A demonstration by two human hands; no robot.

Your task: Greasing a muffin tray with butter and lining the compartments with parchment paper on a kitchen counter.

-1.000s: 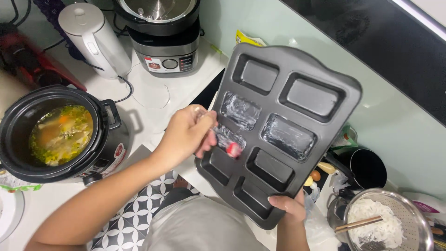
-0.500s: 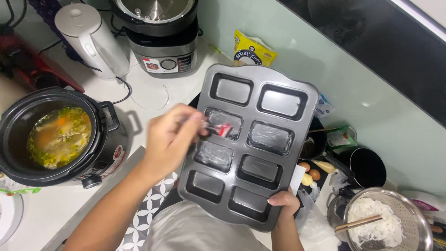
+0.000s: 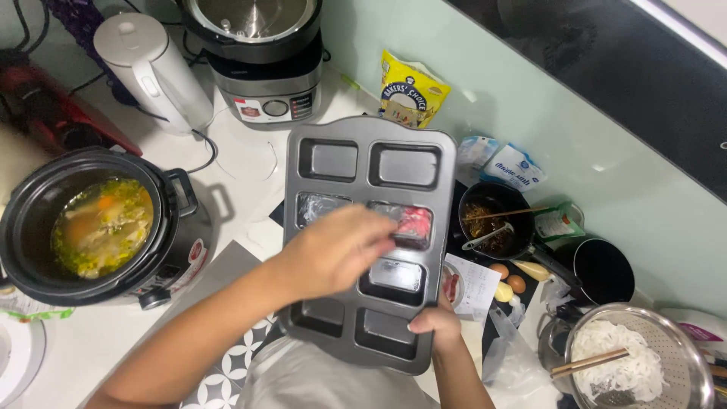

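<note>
A dark grey baking pan [image 3: 337, 129] with several rectangular cavities is held above the counter. My right hand [image 3: 435, 326] grips its near edge from below. My left hand [image 3: 333, 254] reaches over the middle of the pan, fingers pinched on a small red-pink item [image 3: 415, 222] that rests in a cavity of the right column. Some middle cavities look shiny and greased, among them one [image 3: 318, 206] in the left column. My left hand hides part of the pan's middle.
A black slow cooker [image 3: 102, 227] with soup sits at left. A white kettle [image 3: 151, 68] and a pressure cooker [image 3: 257, 53] stand behind. At right are a yellow bag [image 3: 409, 95], a small dark pot [image 3: 492, 220], eggs [image 3: 507, 276] and a colander of white noodles [image 3: 628, 363].
The pan has swung left and turned squarer to me. My left hand has moved with the red-pink item from a left cavity to a cavity in the right column.
</note>
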